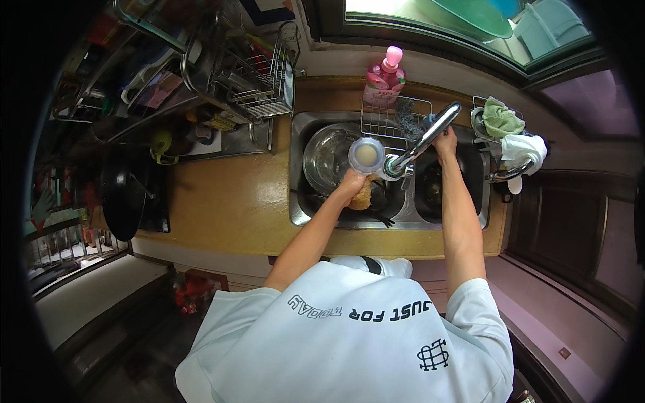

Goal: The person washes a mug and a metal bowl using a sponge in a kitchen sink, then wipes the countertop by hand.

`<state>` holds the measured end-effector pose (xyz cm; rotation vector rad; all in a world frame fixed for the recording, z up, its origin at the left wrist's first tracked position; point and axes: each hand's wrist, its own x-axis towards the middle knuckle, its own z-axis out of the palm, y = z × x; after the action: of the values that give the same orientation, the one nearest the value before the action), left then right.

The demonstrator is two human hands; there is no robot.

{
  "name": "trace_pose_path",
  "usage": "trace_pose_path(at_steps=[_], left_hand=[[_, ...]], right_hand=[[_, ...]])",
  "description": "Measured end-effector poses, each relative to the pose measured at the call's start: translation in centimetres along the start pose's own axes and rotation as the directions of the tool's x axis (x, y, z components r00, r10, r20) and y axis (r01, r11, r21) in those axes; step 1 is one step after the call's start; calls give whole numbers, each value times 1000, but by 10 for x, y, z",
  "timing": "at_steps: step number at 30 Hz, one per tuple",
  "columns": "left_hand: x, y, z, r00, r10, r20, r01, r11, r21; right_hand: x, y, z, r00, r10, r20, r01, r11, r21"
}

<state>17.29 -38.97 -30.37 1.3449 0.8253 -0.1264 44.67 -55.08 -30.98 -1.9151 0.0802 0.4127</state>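
My left hand is over the left sink basin, closed around a yellowish-brown scrubbing sponge or loofah. Behind it lies a large shiny round bowl, wet-looking inside. My right hand reaches past the curved chrome faucet, near its rear end; the fingers are partly hidden, so its grip is unclear. On the faucet's near end sits a round translucent filter attachment, which covers part of the bowl. Dark thin utensils lie at the front of the left basin.
Beyond the double sink, a wire rack holds a grey scouring pad. A pink soap bottle stands behind it. Green and white cloths hang at right. A dish rack and black wok are leftward.
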Motion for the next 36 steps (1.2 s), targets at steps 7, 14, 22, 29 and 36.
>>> trace_pose_path(at_steps=[7, 14, 22, 29, 36], left_hand=[[-3, -19, 2, 982, -148, 119, 180, 927, -330], [-3, -13, 6, 988, -133, 80, 155, 888, -432], [6, 0, 26, 984, -98, 148, 159, 860, -485], [59, -18, 59, 760, 606, 236, -514, 337, 789], [75, -17, 30, 871, 270, 410, -145, 939, -310]], right_hand=[[23, 17, -7, 996, -82, 24, 80, 995, 61], [27, 27, 4, 992, -89, 90, 84, 995, 57], [-19, 27, 2, 999, 23, -44, -18, 995, 93], [-196, 30, 47, 994, 5, 114, -38, 958, 284], [-190, 32, 88, 934, 53, 352, -220, 864, 452]])
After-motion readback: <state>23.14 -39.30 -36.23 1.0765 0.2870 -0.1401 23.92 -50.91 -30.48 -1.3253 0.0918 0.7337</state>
